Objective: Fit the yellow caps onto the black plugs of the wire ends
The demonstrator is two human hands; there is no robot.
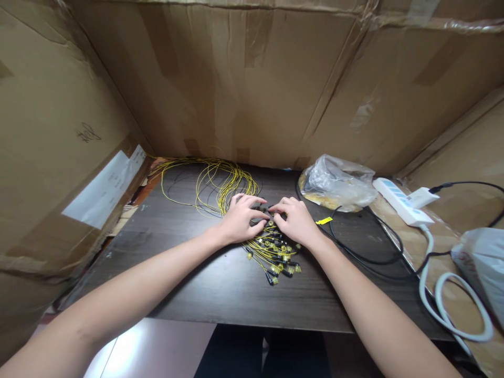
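A bundle of thin yellow cables loops across the back of the dark wooden table. The cable ends carry small black and yellow connectors, heaped between my wrists. My left hand and my right hand meet at the top of that heap, fingers curled and pinching small black connector pieces between them. What exactly sits inside the fingers is partly hidden.
Cardboard walls close in the table at the left, back and right. A clear plastic bag lies at the back right, with a white power strip, its white cord and a black cable beside it. Another bag sits far right.
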